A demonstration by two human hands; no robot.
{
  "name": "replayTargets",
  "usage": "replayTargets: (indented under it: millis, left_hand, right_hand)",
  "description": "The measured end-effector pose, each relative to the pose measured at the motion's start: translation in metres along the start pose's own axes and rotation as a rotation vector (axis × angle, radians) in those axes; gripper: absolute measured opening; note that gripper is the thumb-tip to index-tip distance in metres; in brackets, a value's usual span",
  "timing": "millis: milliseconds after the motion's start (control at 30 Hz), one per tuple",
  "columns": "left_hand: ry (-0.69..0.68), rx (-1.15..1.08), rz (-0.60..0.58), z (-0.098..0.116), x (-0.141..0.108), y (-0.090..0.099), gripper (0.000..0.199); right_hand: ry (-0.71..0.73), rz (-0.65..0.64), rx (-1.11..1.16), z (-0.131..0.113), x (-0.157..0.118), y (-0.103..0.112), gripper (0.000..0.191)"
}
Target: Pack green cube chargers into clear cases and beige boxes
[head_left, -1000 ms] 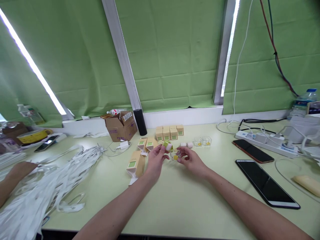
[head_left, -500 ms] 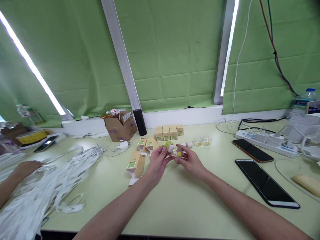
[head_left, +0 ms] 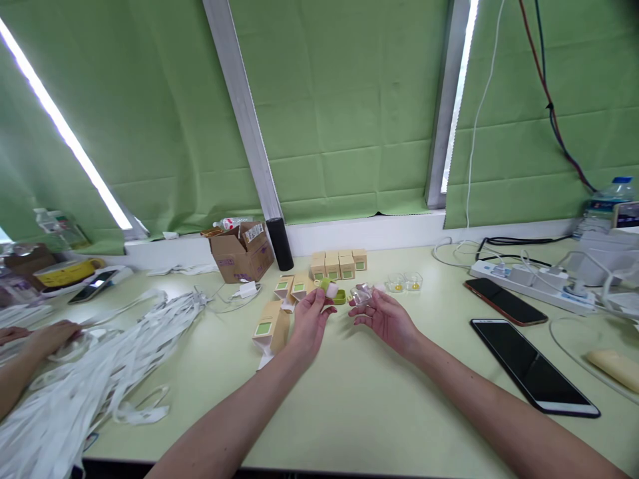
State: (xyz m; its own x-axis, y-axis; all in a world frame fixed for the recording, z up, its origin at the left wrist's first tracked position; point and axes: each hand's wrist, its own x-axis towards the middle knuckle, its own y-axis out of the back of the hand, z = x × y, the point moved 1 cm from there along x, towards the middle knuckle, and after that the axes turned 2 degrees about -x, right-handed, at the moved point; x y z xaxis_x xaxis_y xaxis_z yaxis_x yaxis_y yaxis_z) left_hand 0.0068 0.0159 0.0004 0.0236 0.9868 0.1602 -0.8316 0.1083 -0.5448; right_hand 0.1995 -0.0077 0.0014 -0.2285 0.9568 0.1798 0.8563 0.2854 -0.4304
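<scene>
My left hand (head_left: 310, 322) is closed on a small light-green piece with a white plug-like part (head_left: 328, 288). In my right hand (head_left: 392, 322) a small clear plastic container (head_left: 361, 294) is pinched between thumb and fingers; its yellow centre does not show now. On the table between the hands lies a small green square piece (head_left: 340, 297). A pinkish-white piece (head_left: 380, 287) sits partly hidden behind my right hand. Two clear containers with yellow centres (head_left: 404, 283) stand just beyond it. Left of my left hand stand opened small cardboard boxes (head_left: 272, 327) with green windows.
Closed small boxes (head_left: 338, 265) stand in a row at the back. A brown carton (head_left: 240, 253) and black cylinder (head_left: 279, 244) are behind left. White straps (head_left: 114, 352) lie left, near another person's hands (head_left: 57, 336). Phones (head_left: 532, 366) and a power strip (head_left: 534, 286) lie right.
My hands have moved apart, the left one leftward with the green-and-white piece. The clear container has tilted in my right hand. The green square piece on the table has come into view.
</scene>
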Motion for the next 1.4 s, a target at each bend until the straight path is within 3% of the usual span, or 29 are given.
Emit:
replayTargets:
  millis: [200,400,600,1000,1400]
  left_hand:
    - [-0.038,-0.021,-0.047,0.002,0.0,-0.001,0.03]
    - [-0.018,-0.064,-0.066,0.003,-0.001,-0.003,0.03]
    - [-0.008,-0.031,-0.079,0.004,-0.006,-0.004,0.028]
    - [-0.017,0.111,-0.115,0.004,-0.009,-0.004,0.029]
    - [-0.032,0.237,-0.22,0.006,-0.015,-0.012,0.036]
  right_hand:
    - [0.032,0.034,-0.014,-0.003,-0.002,-0.002,0.065]
    - [0.161,0.152,-0.313,0.005,0.0,0.003,0.073]
    - [0.204,0.177,-0.477,0.009,0.0,0.001,0.065]
    - [0.159,0.077,-0.316,0.018,0.002,0.003,0.064]
    - [0.114,0.04,-0.331,0.011,-0.002,-0.002,0.058]
